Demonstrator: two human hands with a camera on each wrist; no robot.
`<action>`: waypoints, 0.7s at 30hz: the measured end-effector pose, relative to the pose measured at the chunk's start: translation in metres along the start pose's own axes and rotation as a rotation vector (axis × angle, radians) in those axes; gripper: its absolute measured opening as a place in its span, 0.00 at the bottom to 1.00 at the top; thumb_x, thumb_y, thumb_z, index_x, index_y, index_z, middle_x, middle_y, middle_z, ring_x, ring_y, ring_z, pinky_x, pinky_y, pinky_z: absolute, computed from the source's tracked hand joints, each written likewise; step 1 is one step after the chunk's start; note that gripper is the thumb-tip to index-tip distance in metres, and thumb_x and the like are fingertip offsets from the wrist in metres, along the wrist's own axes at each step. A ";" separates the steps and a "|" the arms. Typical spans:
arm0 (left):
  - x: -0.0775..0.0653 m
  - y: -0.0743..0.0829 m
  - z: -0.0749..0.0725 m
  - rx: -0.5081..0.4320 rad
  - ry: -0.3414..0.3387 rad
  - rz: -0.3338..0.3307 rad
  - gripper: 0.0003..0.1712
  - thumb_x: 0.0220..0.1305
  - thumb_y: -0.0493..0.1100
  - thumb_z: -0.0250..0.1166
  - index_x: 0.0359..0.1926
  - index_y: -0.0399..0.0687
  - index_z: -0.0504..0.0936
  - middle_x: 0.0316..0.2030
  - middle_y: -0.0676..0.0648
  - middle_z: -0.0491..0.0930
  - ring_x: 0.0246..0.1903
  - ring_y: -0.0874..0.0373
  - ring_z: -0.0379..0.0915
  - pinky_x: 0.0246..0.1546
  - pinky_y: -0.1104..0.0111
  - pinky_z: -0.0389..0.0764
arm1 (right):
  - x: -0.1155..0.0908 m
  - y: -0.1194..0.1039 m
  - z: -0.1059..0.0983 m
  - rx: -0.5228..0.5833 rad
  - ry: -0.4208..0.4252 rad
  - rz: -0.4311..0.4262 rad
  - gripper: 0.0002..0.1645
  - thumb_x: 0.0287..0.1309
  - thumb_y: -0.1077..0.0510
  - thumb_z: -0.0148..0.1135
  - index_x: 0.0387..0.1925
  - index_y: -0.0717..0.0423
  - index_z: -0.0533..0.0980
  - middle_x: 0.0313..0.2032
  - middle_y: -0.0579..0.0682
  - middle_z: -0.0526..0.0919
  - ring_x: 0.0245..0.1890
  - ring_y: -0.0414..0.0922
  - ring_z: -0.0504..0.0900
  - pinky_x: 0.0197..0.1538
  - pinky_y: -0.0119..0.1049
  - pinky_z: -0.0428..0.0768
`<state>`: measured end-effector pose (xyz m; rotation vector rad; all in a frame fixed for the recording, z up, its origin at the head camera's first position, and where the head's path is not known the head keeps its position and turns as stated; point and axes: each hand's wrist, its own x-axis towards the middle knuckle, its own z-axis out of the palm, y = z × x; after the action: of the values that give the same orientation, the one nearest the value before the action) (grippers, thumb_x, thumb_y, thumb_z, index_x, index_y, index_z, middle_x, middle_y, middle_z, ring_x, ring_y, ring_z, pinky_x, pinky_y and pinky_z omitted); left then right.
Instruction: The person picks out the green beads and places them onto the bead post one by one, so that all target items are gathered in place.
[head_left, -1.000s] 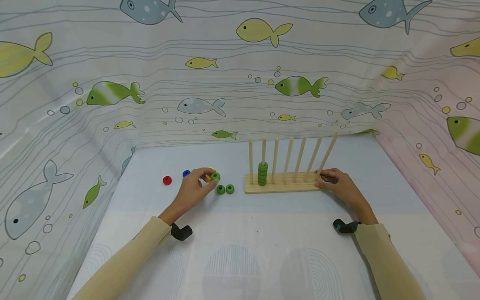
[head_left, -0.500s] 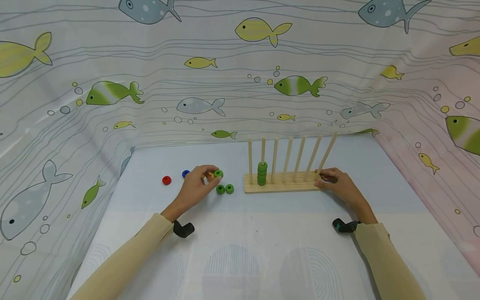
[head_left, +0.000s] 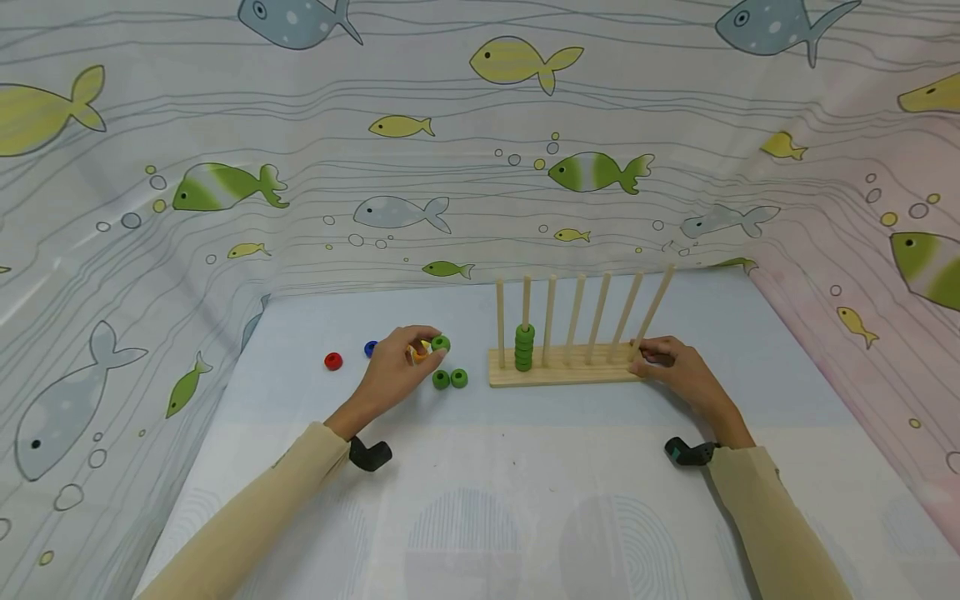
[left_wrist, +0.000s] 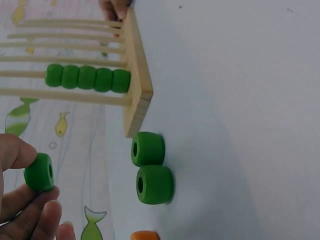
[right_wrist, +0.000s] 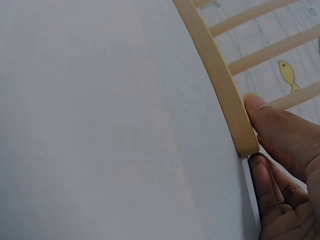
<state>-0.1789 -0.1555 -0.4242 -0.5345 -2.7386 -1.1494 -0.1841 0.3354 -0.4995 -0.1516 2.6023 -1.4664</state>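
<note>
My left hand (head_left: 390, 367) pinches a green bead (left_wrist: 37, 175) between thumb and fingers, above the table and left of a wooden peg rack (head_left: 558, 377). Several green beads (head_left: 524, 348) are stacked on the rack's second peg from the left; the other pegs are bare. Just below the held bead, two loose green beads (head_left: 450, 378) lie side by side on the table. At the rack's right end my right hand (head_left: 675, 367) holds the base, its thumb (right_wrist: 280, 125) over the top and the other fingers curled by the end.
A red bead (head_left: 333, 361) and a blue bead (head_left: 371, 348) lie left of and behind my left hand. Yellow and orange beads (head_left: 420, 355) are partly hidden by that hand. A fish-patterned curtain (head_left: 465, 167) encloses the white table (head_left: 525, 475) at the back and sides.
My left hand has shifted slightly right and up with the green bead, closer to the rack. The right hand and the rack have stayed in place.
</note>
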 end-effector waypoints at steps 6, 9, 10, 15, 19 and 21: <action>0.002 0.002 0.001 -0.010 -0.006 -0.009 0.19 0.70 0.49 0.69 0.58 0.48 0.82 0.46 0.48 0.81 0.45 0.48 0.75 0.42 0.60 0.79 | -0.001 -0.001 0.000 -0.001 0.004 -0.003 0.41 0.63 0.42 0.71 0.69 0.59 0.72 0.64 0.59 0.72 0.67 0.58 0.72 0.67 0.56 0.68; 0.004 0.003 0.001 -0.020 -0.001 -0.008 0.19 0.70 0.49 0.69 0.58 0.48 0.82 0.46 0.47 0.81 0.45 0.48 0.75 0.42 0.60 0.79 | -0.001 -0.001 0.000 0.002 0.005 -0.002 0.41 0.63 0.42 0.71 0.69 0.60 0.72 0.64 0.59 0.72 0.67 0.59 0.72 0.67 0.57 0.68; 0.004 0.004 0.001 -0.023 0.001 -0.008 0.19 0.70 0.49 0.69 0.58 0.48 0.82 0.46 0.47 0.81 0.45 0.49 0.75 0.41 0.60 0.79 | -0.001 -0.001 0.000 0.004 0.006 -0.002 0.40 0.63 0.42 0.71 0.69 0.60 0.72 0.64 0.59 0.72 0.67 0.59 0.72 0.67 0.57 0.68; 0.007 0.006 0.002 -0.030 0.003 -0.009 0.19 0.70 0.49 0.68 0.57 0.49 0.83 0.45 0.49 0.80 0.45 0.52 0.74 0.41 0.60 0.79 | 0.000 -0.001 -0.001 0.009 0.006 -0.005 0.41 0.63 0.42 0.71 0.69 0.60 0.72 0.65 0.59 0.71 0.67 0.60 0.71 0.68 0.59 0.67; 0.009 0.008 0.002 -0.031 0.001 -0.002 0.18 0.70 0.49 0.68 0.57 0.49 0.83 0.46 0.50 0.80 0.45 0.53 0.74 0.42 0.61 0.79 | 0.001 0.002 0.000 0.005 0.006 -0.005 0.41 0.63 0.42 0.71 0.69 0.60 0.72 0.64 0.59 0.71 0.67 0.60 0.71 0.68 0.59 0.67; 0.010 0.009 0.002 -0.037 0.000 0.010 0.18 0.70 0.49 0.68 0.57 0.48 0.82 0.46 0.50 0.80 0.45 0.52 0.74 0.42 0.61 0.79 | 0.001 0.003 0.000 0.002 0.008 -0.005 0.41 0.64 0.42 0.71 0.69 0.60 0.72 0.64 0.59 0.72 0.67 0.60 0.71 0.68 0.58 0.67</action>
<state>-0.1852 -0.1453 -0.4173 -0.5513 -2.7163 -1.1997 -0.1854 0.3369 -0.5024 -0.1521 2.6092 -1.4737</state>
